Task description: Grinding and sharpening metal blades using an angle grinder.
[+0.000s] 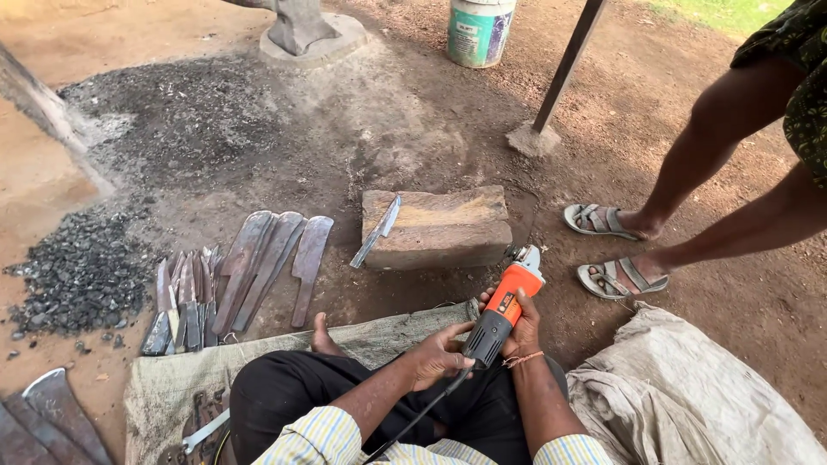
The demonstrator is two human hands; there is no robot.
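- A row of flat metal blades lies on the dirt at my left.
- My left hand has its fingers closed on the dark rear grip of the orange angle grinder.
- My right hand wraps the grinder's body, just in front of a stone block with a knife leaning against it.
- A bystander's sandalled feet stand at right.

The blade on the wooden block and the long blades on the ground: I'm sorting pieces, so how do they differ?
The blade on the block is single, short and narrow, propped against the wooden block with its tip raised. The long blades are several, longer and broader, lying flat side by side on the dirt. The propped one looks grey and brighter; the long ones look dull brown. Both are bare metal, and neither hand touches them: the left hand and right hand hold an orange angle grinder.
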